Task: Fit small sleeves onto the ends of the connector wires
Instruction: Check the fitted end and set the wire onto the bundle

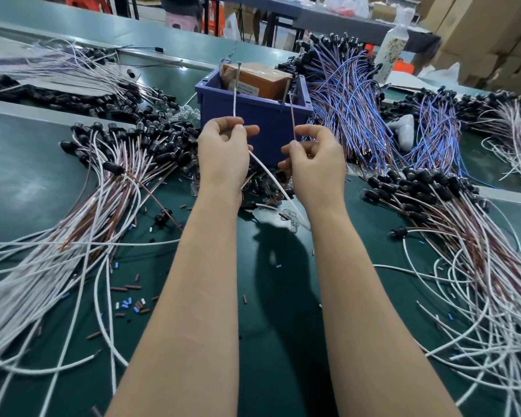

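My left hand (224, 152) pinches a white wire (234, 94) between thumb and forefinger; the wire stands upright, its bare tip near the top of the blue bin, and its lower part trails down between my wrists. My right hand (313, 158) pinches a thin brown wire (292, 115) that also points upward. Both hands hover above the green table (268, 311), just in front of the bin. Small brown, blue and white sleeves (131, 305) lie scattered on the table at lower left. Whether a sleeve sits on either wire end I cannot tell.
A blue plastic bin (253, 115) holding a brown box stands right behind my hands. Piles of white and brown wires with black connectors (127, 164) spread left and right (451, 224). Blue-and-brown wire bundles (352, 106) lie behind on the right. A white bottle (393, 49) stands at the back.
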`<state>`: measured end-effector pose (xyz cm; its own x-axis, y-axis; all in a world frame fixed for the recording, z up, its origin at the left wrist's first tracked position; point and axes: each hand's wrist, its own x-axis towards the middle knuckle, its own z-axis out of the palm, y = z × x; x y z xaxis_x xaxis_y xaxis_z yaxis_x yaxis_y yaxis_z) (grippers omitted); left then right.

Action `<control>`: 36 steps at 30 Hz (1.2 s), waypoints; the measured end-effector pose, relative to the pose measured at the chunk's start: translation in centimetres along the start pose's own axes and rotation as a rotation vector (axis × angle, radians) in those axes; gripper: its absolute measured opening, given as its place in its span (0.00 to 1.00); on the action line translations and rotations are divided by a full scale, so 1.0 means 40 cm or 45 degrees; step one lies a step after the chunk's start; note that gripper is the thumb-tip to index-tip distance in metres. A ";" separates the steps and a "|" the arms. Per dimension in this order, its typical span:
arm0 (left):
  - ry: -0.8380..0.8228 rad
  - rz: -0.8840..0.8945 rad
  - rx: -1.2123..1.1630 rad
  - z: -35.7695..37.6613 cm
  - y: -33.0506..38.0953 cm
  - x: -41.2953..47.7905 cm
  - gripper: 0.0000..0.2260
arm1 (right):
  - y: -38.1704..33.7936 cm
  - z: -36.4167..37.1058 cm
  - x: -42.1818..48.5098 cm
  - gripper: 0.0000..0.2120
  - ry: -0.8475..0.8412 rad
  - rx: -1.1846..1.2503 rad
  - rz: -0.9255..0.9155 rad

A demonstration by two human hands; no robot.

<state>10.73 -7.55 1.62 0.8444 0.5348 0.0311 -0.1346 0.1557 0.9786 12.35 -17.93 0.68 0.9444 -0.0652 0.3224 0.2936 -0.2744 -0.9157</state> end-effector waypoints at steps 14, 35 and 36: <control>-0.048 0.030 -0.086 -0.003 -0.004 0.004 0.08 | -0.010 0.003 0.001 0.12 -0.022 -0.017 -0.028; -0.263 0.014 -0.001 0.010 0.005 -0.017 0.07 | -0.021 -0.094 0.000 0.16 -0.761 0.464 0.594; -0.262 0.014 -0.002 0.009 0.006 -0.018 0.07 | -0.020 -0.091 -0.002 0.14 -0.770 0.311 0.551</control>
<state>10.28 -8.19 1.90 0.9311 0.3553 0.0828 -0.1451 0.1525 0.9776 11.50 -21.20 2.27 0.8783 0.4352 -0.1978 -0.1610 -0.1202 -0.9796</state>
